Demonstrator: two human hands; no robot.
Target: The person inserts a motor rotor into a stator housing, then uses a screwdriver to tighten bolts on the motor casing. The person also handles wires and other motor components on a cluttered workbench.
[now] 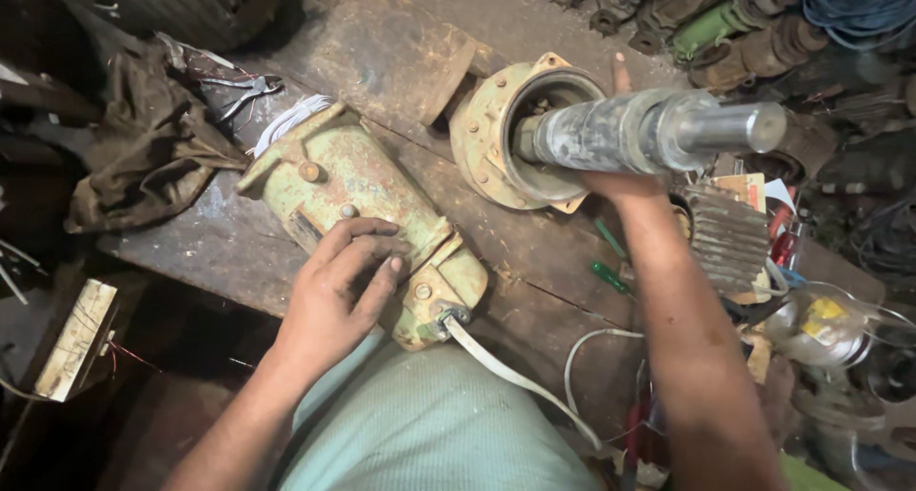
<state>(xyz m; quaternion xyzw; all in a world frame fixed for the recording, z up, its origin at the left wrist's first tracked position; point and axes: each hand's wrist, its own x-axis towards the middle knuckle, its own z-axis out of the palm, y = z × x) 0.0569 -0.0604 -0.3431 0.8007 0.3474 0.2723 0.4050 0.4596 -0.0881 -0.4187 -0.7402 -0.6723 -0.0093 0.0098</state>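
The heavy part here is the steel shaft with its round end plate, and to my eye the risk sits there; the right hand carries it from below and behind, lifted off the bench, the bare end pointing up toward the camera; if that grip slackens on greasy metal, I judge the whole piece could drop onto the bench or swing down onto the green motor casing; the white wires poking out of the casing's far end look easy to snag or crush if the plate comes down crooked.

The casing itself lies on its side at the bench's near edge, close to the person's lap; a hard shove could roll it off, I think, and the white cable trailing from its near end might catch a knee.

The left hand lies flat on top of the casing, palm down, fingers spread and slightly curled, pressing rather than gripping; the forearm comes up from the lower left. The right forearm rises straight from the lower right; the hand is mostly hidden behind the shaft, only 1 fingertip showing above it, yet it plainly closes around the shaft.

A green screwdriver lies on the bench between the 2 arms; pliers and a brown rag sit well off to the left.
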